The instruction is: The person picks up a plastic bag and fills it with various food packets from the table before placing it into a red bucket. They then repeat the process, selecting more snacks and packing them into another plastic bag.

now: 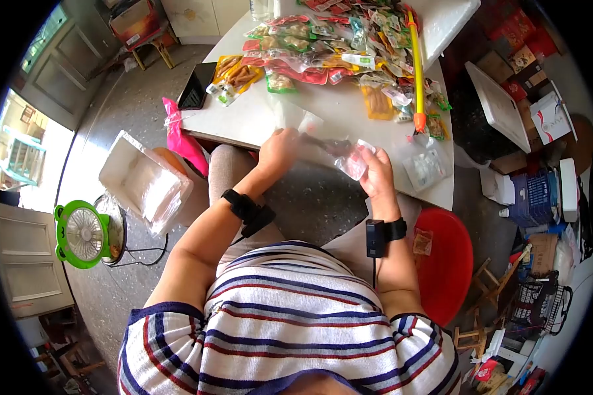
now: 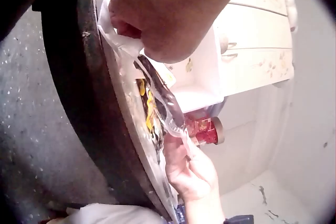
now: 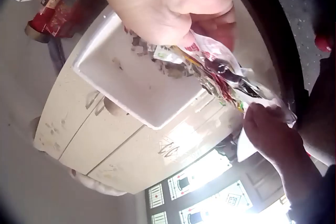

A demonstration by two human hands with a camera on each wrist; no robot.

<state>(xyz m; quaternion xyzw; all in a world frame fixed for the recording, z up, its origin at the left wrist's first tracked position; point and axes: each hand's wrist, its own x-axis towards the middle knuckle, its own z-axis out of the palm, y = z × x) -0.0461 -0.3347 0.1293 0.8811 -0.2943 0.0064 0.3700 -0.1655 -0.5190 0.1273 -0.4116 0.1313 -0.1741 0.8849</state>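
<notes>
Both hands hold a clear plastic packet with dark contents [image 1: 329, 145] and reddish print, stretched between them just past the table's front edge. My left hand [image 1: 278, 153] grips its left end; in the left wrist view, whitish film shows beside the curled fingers of that hand [image 2: 163, 22]. Thumb and fingers of my right hand [image 1: 377, 176] pinch the printed end. From the right wrist, the packet [image 3: 226, 69] runs from the right hand [image 3: 173, 3] down to the left hand [image 3: 273, 132]. A few small clear packets [image 1: 425, 168] lie on the table, right of the right hand.
A heap of colourful food packets [image 1: 323, 49] covers the back of the white table [image 1: 237, 118]. A yellow stick [image 1: 416, 72] lies along its right side, by a white foam tray [image 1: 445, 26]. A red basin [image 1: 451, 263], foam box [image 1: 138, 174] and green fan [image 1: 82, 234] stand around.
</notes>
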